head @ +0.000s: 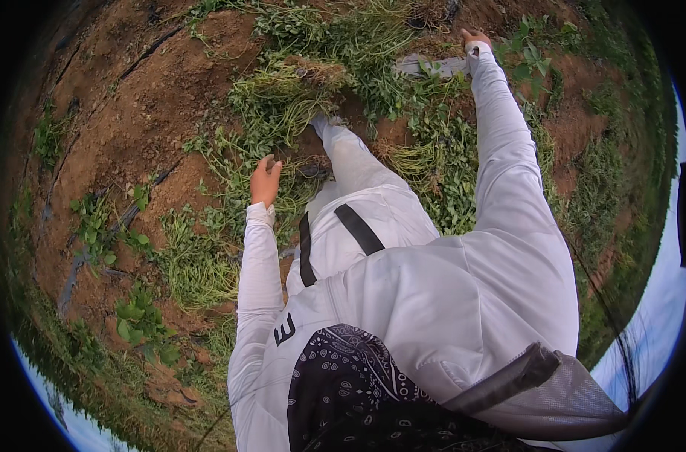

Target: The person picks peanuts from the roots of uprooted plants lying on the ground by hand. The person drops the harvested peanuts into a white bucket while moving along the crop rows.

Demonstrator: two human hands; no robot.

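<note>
My left hand (pixel 266 181) hangs over green vines at the left of my legs, with its fingers somewhat bent and nothing seen in it. My right arm reaches out to the upper right; my right hand (pixel 476 37) is small there, over brown soil close to leafy plants, and whether it holds anything does not show. A bundle of pulled plants with pale stems and roots (pixel 298 85) lies beyond my foot. Another bundle of yellow-green stems (pixel 419 161) lies right of my leg.
Reddish-brown soil (pixel 168 90) slopes away at the left, crossed by strips of dark plastic film (pixel 151 51). A grey strip (pixel 433 66) lies beside my right hand. Low broad-leaved plants (pixel 142 319) grow at the lower left. More cut or pulled vines (pixel 199 265) cover the ground left of me.
</note>
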